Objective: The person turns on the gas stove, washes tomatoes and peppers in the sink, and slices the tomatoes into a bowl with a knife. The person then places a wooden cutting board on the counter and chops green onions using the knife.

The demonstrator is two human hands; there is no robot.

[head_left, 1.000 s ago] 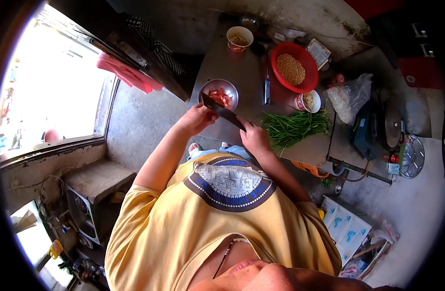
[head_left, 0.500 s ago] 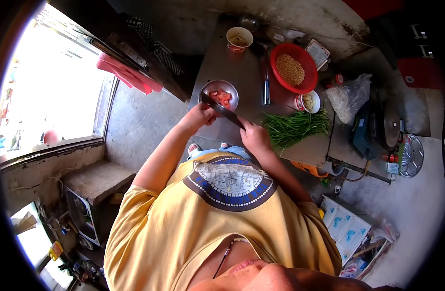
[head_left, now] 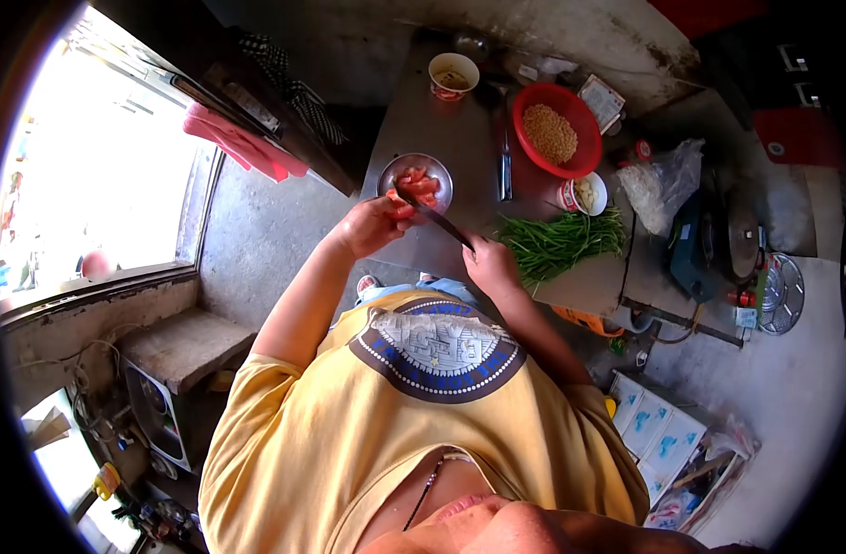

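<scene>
My right hand (head_left: 490, 263) is closed around the handle of a dark kitchen knife (head_left: 446, 224), its blade slanting up and left toward my other hand. Between the fingers of my left hand (head_left: 371, 226) is a red piece of tomato (head_left: 401, 209), with the blade tip against it. Both hands are at the near side of a metal bowl (head_left: 449, 196). Cut tomato chunks (head_left: 425, 182) lie inside that bowl. The fingers of my left hand partly hide the piece they hold.
Right of the knife lies a bunch of green chives (head_left: 561, 242). Beyond are a paper cup (head_left: 584, 195) of pale cloves, a red basin (head_left: 589, 152) of beans, a second knife (head_left: 506, 171) and another paper cup (head_left: 455, 76). A plastic bag (head_left: 667, 189) sits farther right.
The blade has shifted slightly downward, and more of the red tomato piece shows at my left fingers. My left hand has turned and opened a little around it.
</scene>
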